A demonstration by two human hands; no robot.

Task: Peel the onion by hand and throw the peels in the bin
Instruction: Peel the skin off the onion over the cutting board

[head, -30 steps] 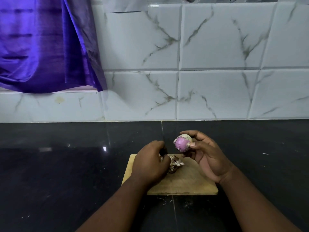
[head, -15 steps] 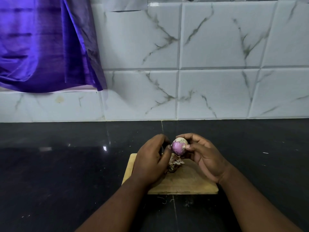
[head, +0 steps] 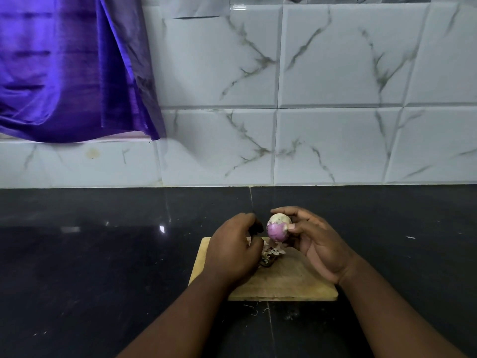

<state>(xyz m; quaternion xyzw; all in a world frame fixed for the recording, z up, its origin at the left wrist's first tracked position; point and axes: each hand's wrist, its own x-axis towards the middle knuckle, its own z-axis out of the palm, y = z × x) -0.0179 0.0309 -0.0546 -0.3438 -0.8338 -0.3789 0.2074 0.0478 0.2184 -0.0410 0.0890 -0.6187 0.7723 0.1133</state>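
Note:
A small onion (head: 278,227), purple below and pale at the top where skin is off, is held above the far edge of the wooden cutting board (head: 291,282). My right hand (head: 317,241) grips it with thumb in front and fingers curled behind. My left hand (head: 233,250) is just left of the onion, a small gap between them. Its curled fingertips pinch a small dark scrap (head: 258,228), apparently peel. A little heap of torn peels (head: 269,254) lies on the board under the onion, partly hidden by my left hand. No bin is in view.
The board lies on a black polished counter (head: 103,254), with small peel shreds (head: 255,310) on the counter at the board's near edge. A white marble-tiled wall (head: 335,125) stands behind. A purple cloth (head: 64,68) hangs at the upper left.
My left hand rose from the peel heap to the onion, then drew slightly left of it. My right hand turned the onion, and its pale top now shows more.

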